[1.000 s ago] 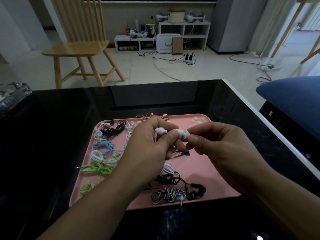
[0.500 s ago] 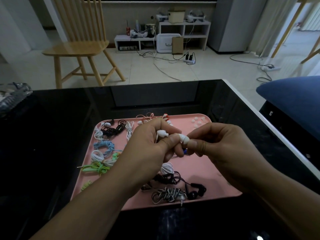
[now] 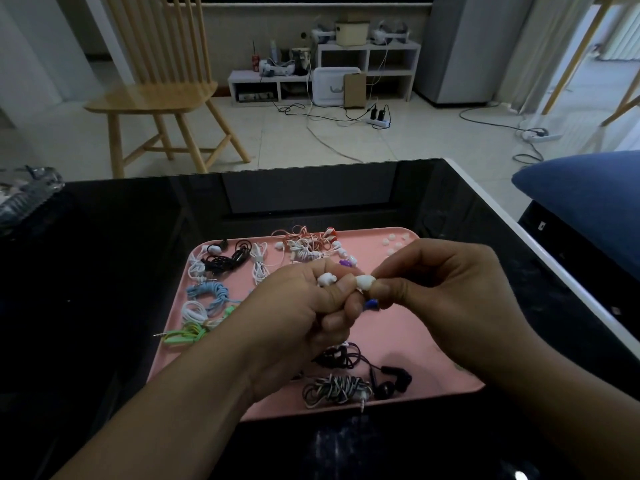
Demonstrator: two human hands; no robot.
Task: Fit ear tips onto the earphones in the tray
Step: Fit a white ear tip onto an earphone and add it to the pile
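A pink tray (image 3: 429,344) lies on the black table and holds several coiled earphones in white, black, blue, green and red. Above its middle, my left hand (image 3: 298,313) grips a white earphone, one bud (image 3: 327,279) poking up between the fingers. My right hand (image 3: 440,289) pinches a white ear tip (image 3: 365,281) against the earphone's other bud, thumb and forefinger tight on it. Loose white ear tips (image 3: 394,244) sit in the tray's far right corner. A small blue piece (image 3: 372,303) shows just under my fingers.
The glossy black table (image 3: 104,271) has a white edge at the right. A clear plastic item (image 3: 24,192) lies at the far left. A wooden chair (image 3: 156,95) stands beyond the table, and a blue cushion (image 3: 588,202) is at the right.
Both hands stayed joined over the tray. The fingers shifted slightly on the white bud and ear tip, with the pinch tighter than before.
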